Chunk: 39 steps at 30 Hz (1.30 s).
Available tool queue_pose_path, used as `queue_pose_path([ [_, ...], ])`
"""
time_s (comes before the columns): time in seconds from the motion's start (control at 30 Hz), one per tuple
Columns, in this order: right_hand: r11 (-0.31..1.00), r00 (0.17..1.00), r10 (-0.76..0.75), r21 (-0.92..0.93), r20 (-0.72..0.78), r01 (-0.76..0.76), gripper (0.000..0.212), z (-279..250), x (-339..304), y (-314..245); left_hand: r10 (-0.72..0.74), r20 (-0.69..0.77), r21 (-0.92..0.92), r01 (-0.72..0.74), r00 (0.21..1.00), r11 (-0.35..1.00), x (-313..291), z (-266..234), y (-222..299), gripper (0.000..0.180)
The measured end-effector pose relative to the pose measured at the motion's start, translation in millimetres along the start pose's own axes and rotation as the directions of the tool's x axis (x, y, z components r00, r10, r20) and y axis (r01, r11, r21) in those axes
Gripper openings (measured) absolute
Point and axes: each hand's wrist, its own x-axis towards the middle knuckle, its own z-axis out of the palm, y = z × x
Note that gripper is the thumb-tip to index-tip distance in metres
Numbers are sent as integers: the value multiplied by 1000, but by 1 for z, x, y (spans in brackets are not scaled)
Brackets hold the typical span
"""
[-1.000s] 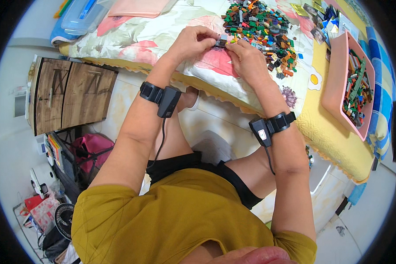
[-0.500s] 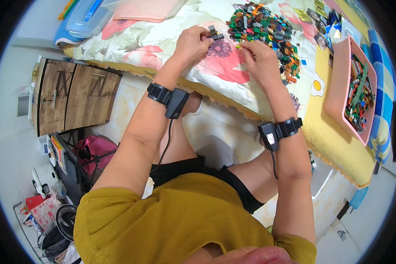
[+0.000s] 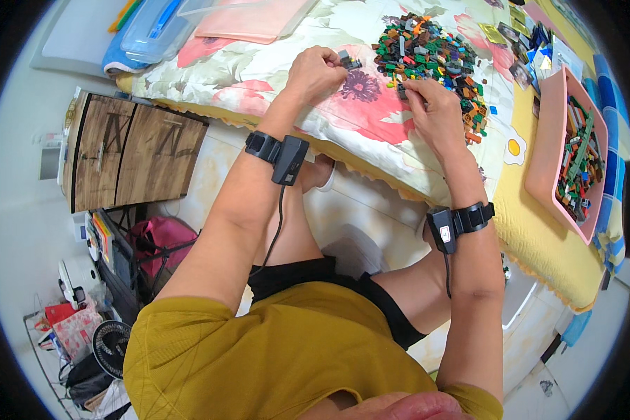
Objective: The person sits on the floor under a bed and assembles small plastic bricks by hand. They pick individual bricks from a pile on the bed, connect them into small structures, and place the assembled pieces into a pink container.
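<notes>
l hand (image 3: 316,75) grips small grey brick assy (image 3: 351,61), looks partly built; r hand (image 3: 435,106) pinches dark brick (image 3: 402,90), not yet attached. mixed brick pile (image 3: 427,56) on bed (image 3: 255,63) unassembled.

Bright, even light; a soft shadow greys the tiled floor (image 3: 371,210) mid-frame. Fisheye distortion bows the wood-grain cabinet (image 3: 143,154) at left; corners go black.

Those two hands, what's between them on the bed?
In the head view, a printed purple flower on the bedspread lies between the left hand , holding a grey brick piece , and the right hand , pinching a small dark brick .
</notes>
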Motion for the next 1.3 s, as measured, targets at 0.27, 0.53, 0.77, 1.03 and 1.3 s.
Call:
queue_pose_path([
  [0.27,1000,1000,5,-7,-18,-5,11,-4,-5,2,202,205,-138,-176,958,975,-16,-1,2,30],
  [0.53,1000,1000,25,-16,-13,-25,11,-6,-3,6,113,-44,-153,-119,993,981,5,1,-10,29],
  [0.77,999,1000,1,-43,-22,-2,11,-6,-1,8,78,25,-87,-75,997,993,-2,8,-1,26],
  [1.03,999,998,46,-9,-36,-46,11,-11,-2,7,193,443,-167,-130,875,977,-29,-3,21,22],
  [1.3,990,966,129,77,-224,-114,14,-33,5,27,143,-71,-232,-156,987,960,-11,-6,11,29],
])
